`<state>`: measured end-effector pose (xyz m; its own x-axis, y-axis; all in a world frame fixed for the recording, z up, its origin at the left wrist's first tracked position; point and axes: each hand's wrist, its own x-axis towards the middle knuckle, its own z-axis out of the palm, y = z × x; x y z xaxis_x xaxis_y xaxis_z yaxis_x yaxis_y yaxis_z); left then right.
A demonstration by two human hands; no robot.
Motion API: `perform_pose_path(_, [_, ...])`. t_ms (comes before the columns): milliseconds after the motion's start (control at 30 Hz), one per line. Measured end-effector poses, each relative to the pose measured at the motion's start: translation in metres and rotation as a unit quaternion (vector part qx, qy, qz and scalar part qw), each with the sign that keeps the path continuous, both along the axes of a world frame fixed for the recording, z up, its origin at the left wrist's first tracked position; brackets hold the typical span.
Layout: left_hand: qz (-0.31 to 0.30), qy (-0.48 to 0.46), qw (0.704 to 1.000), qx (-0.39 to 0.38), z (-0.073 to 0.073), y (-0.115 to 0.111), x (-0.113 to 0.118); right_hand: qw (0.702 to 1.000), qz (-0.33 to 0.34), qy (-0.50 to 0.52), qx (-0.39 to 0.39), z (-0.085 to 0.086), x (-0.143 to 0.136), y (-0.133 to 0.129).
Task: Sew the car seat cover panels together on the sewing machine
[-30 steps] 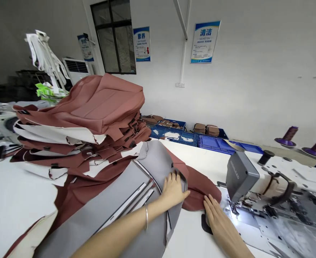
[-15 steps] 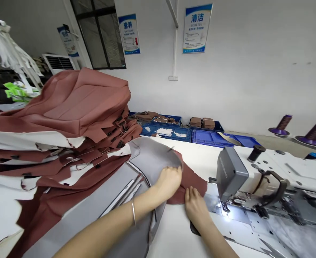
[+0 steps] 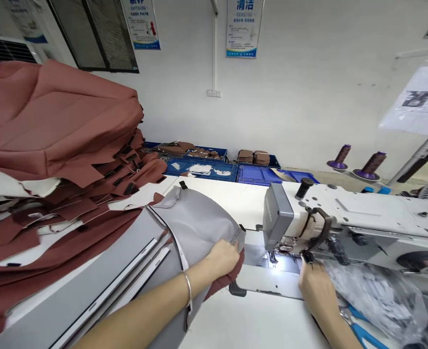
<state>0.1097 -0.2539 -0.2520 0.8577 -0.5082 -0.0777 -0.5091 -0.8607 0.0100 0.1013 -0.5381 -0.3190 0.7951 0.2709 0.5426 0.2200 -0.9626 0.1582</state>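
Observation:
A seat cover [image 3: 206, 213] lies with its grey backing up, and its brown-red face shows along the near right edge. My left hand [image 3: 223, 259] is closed on that cover near its right-hand edge, left of the sewing machine [image 3: 279, 213]. My right hand [image 3: 318, 283] is at the machine, just right of the lit needle area. Its fingers are bent together beside the machine head; what they hold, if anything, is hidden. Blue-handled scissors [image 3: 363, 329] lie beside my right wrist.
A tall stack of brown-red seat covers [image 3: 72, 121] stands at left. Blue crates [image 3: 214, 169] with brown pieces line the wall behind the table. Thread cones [image 3: 372, 165] stand behind the machine, and a clear plastic bag [image 3: 385, 295] lies at right.
My right hand has left the seat cover and moved right to the sewing machine. The cover's raised edge now lies flatter under my left hand. The view has turned right.

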Motion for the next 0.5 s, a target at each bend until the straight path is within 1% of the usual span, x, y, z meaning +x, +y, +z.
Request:
perform_pose_path(33, [0.017,0.003,1.000,0.016,0.003,-0.002,-0.001,1.000,-0.009,0.010,-0.008,0.002,0.010,-0.007])
perform_pose_path(100, [0.039,0.010,0.998,0.048,0.009,-0.006,-0.003,0.999,-0.018,0.030,-0.020,0.005,0.026,-0.011])
perform_pose_path(167, [0.044,0.015,0.997,0.058,0.014,-0.006,-0.003,0.999,-0.030,0.039,-0.022,0.008,0.031,-0.010])
perform_pose_path(233, [0.046,0.015,0.997,0.061,0.014,-0.004,-0.002,0.998,-0.049,0.032,-0.017,0.012,0.024,-0.010])
perform_pose_path(367, [0.044,0.019,0.997,0.059,0.007,0.004,-0.001,0.995,-0.097,-0.021,0.013,0.018,-0.008,-0.011])
perform_pose_path(433, [0.050,0.019,0.997,0.056,0.003,0.005,0.000,0.995,-0.095,-0.006,0.032,0.017,-0.017,-0.009])
perform_pose_path(500, [0.057,0.023,0.997,0.056,0.002,0.006,0.000,0.995,-0.081,0.046,0.035,0.012,-0.015,-0.007])
